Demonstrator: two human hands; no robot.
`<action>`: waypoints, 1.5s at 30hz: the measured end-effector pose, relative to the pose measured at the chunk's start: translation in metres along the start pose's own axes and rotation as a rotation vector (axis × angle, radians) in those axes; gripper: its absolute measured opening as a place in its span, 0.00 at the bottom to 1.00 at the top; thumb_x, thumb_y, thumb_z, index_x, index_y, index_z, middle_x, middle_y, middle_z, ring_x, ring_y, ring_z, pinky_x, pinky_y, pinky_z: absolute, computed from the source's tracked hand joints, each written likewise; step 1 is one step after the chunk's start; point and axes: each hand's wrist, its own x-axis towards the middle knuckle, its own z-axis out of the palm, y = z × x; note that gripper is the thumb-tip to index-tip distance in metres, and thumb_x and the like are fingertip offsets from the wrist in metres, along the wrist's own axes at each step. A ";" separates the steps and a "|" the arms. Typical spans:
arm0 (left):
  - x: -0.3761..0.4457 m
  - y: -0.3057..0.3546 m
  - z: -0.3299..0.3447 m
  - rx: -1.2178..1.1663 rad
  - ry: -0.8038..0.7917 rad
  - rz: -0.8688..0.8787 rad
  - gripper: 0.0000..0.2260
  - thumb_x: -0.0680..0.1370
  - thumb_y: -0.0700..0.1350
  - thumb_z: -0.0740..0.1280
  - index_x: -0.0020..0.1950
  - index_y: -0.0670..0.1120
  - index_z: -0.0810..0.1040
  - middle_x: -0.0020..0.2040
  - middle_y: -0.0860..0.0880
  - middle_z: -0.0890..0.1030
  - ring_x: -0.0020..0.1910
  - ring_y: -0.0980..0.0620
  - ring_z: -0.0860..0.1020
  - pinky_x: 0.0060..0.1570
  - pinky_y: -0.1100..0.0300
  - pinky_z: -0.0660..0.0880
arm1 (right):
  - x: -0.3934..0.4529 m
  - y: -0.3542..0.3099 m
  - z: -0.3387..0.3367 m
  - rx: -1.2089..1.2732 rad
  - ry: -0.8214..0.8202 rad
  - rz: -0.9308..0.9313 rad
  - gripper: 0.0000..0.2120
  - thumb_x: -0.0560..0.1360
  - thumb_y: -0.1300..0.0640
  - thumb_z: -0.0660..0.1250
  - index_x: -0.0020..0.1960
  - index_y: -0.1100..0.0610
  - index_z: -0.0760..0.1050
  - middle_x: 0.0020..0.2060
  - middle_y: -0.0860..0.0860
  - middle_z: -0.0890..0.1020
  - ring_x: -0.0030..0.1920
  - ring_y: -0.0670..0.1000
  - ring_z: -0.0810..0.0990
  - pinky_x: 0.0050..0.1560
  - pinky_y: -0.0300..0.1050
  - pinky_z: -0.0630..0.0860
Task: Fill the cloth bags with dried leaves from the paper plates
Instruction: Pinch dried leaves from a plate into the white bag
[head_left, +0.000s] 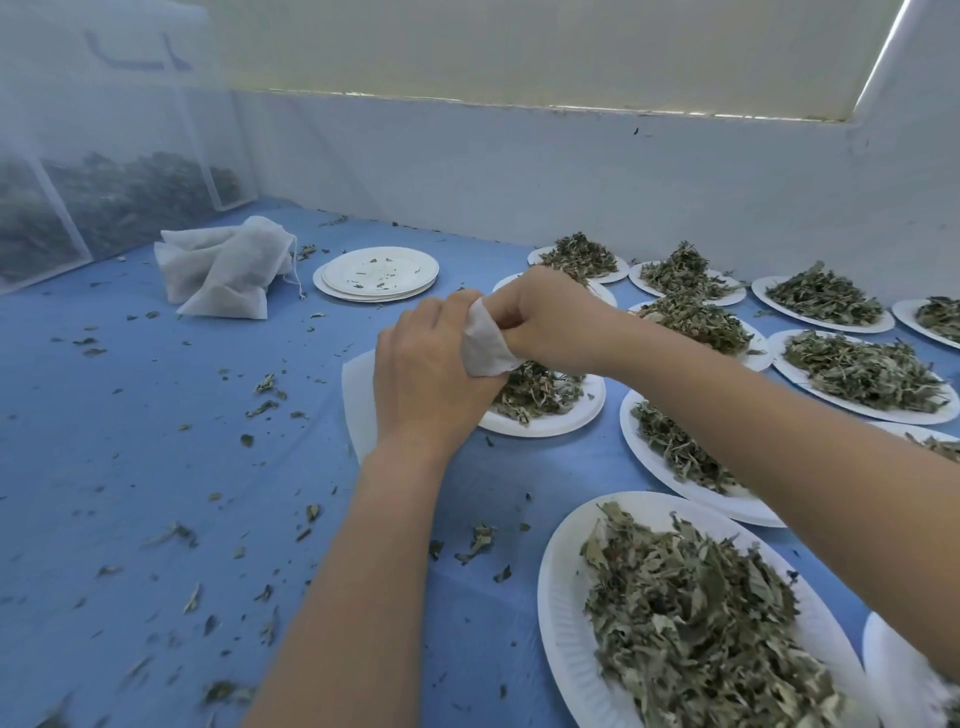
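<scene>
A white cloth bag (485, 343) is held above a paper plate (550, 423) of dried leaves (535, 389). My left hand (426, 374) grips the bag's left side, and my right hand (545, 317) pinches its top edge from the right. More of the bag's cloth (358, 400) hangs down behind my left wrist. Whether any leaves are inside the bag is hidden. A full plate of dried leaves (696, 623) lies nearest me at the lower right.
Several leaf-laden paper plates (862, 374) crowd the right side of the blue table (156, 467). A stack of bare plates (379, 273) and a pile of cloth bags (228, 267) lie farther back. A mesh enclosure (104, 156) stands far left. Loose leaf bits are scattered about.
</scene>
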 end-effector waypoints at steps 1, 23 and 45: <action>0.000 -0.002 -0.001 0.021 0.007 -0.002 0.20 0.65 0.46 0.75 0.55 0.42 0.78 0.45 0.43 0.80 0.44 0.40 0.77 0.45 0.49 0.70 | -0.001 0.000 -0.001 0.038 -0.003 -0.010 0.18 0.72 0.65 0.66 0.28 0.47 0.75 0.21 0.42 0.69 0.24 0.41 0.66 0.29 0.31 0.62; 0.003 -0.023 -0.005 0.153 -0.071 -0.135 0.18 0.69 0.47 0.71 0.58 0.48 0.75 0.48 0.46 0.77 0.48 0.42 0.73 0.46 0.55 0.62 | -0.007 0.021 -0.016 -0.330 0.073 0.133 0.10 0.71 0.54 0.72 0.52 0.53 0.83 0.39 0.49 0.83 0.43 0.47 0.80 0.42 0.29 0.69; 0.001 -0.012 -0.001 0.053 -0.085 -0.098 0.20 0.69 0.50 0.72 0.57 0.45 0.75 0.46 0.46 0.78 0.47 0.43 0.74 0.46 0.55 0.63 | -0.006 -0.001 -0.013 0.131 0.041 0.041 0.11 0.69 0.61 0.74 0.50 0.52 0.81 0.39 0.43 0.84 0.42 0.41 0.82 0.49 0.38 0.79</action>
